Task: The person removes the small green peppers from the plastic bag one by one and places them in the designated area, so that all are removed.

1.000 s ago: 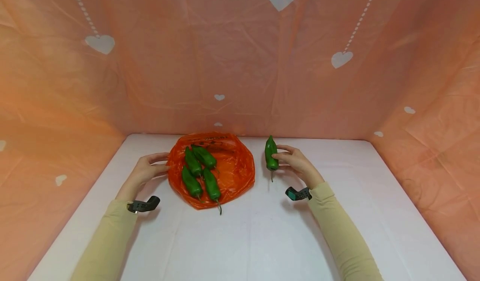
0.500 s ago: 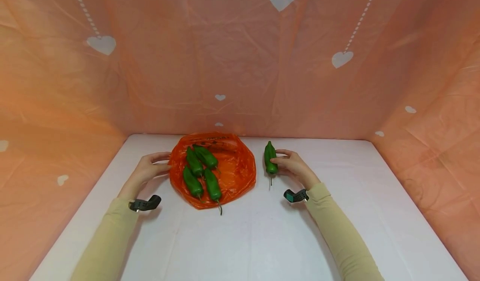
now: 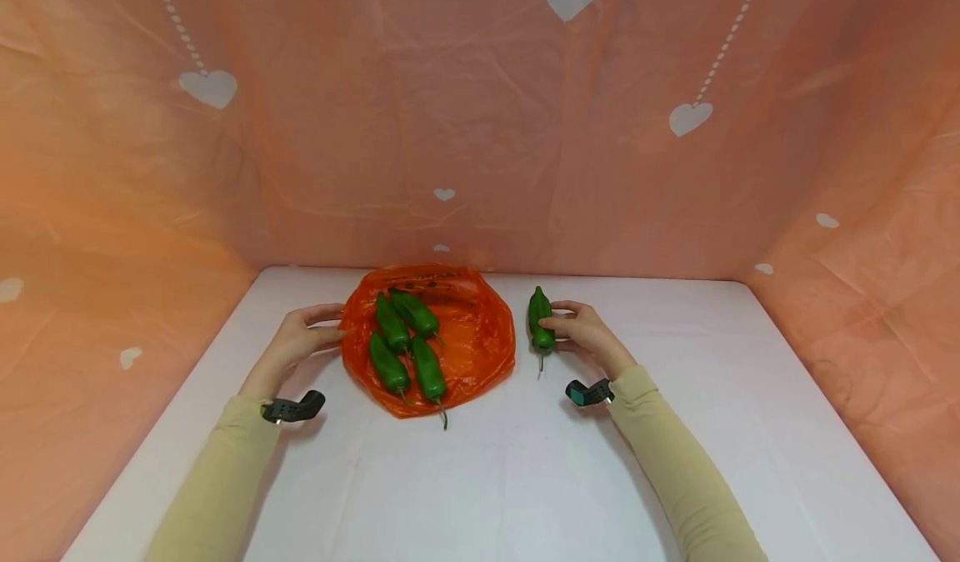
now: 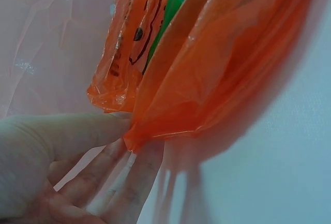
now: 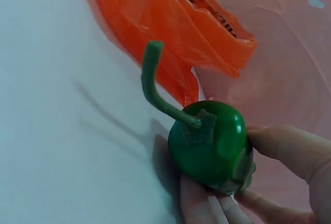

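An orange plastic bag [image 3: 472,353] lies spread on the white table, with several green peppers [image 3: 429,368] on it left of its middle. At the bag's left edge is my left hand [image 3: 292,343]; in the left wrist view its thumb and fingers pinch a fold of the plastic [image 4: 135,133]. To the right of the bag, my right hand [image 3: 591,337] grips a single green pepper [image 3: 539,320] between thumb and fingers. The right wrist view shows this pepper's [image 5: 207,146] curved stem toward the camera, apart from the bag.
The white table [image 3: 480,479] ends at an orange curtain [image 3: 480,128] with white hearts, which also rises on both sides. A dark band with a small device [image 3: 294,408] is on the left wrist, and a similar one [image 3: 589,393] on the right.
My right hand has lowered slightly toward the table and nearer to me, bringing the green pepper with it. The left hand stays at the bag's edge, and the peppers on the bag look unmoved.
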`<act>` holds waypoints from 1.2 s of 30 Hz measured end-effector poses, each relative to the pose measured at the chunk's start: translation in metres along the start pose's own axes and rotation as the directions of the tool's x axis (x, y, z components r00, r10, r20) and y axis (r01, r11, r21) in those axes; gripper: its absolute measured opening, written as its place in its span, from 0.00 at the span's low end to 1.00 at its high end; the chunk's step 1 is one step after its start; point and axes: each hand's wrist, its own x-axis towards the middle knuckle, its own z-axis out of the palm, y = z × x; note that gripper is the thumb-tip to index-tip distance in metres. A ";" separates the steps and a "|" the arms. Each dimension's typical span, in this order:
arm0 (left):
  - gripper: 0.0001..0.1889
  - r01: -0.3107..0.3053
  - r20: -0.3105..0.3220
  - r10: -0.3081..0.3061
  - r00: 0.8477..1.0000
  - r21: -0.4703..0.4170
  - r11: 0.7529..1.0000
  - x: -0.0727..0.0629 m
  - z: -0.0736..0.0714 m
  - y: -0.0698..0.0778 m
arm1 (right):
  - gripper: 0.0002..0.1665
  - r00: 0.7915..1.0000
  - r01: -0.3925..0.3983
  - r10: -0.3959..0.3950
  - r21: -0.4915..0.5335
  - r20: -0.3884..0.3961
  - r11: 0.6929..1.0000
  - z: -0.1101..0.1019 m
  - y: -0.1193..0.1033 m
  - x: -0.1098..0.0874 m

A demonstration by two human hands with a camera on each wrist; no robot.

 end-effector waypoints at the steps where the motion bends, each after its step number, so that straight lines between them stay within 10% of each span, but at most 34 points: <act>1: 0.27 0.003 0.001 -0.003 1.000 -0.001 1.000 0.000 0.000 0.000 | 0.39 1.000 0.001 -0.001 -0.001 0.000 1.000 0.000 0.000 0.000; 36: 0.27 0.005 0.016 -0.004 1.000 -0.002 1.000 0.000 -0.001 0.000 | 0.36 0.998 -0.031 0.020 -0.174 -0.062 0.984 0.001 -0.011 -0.010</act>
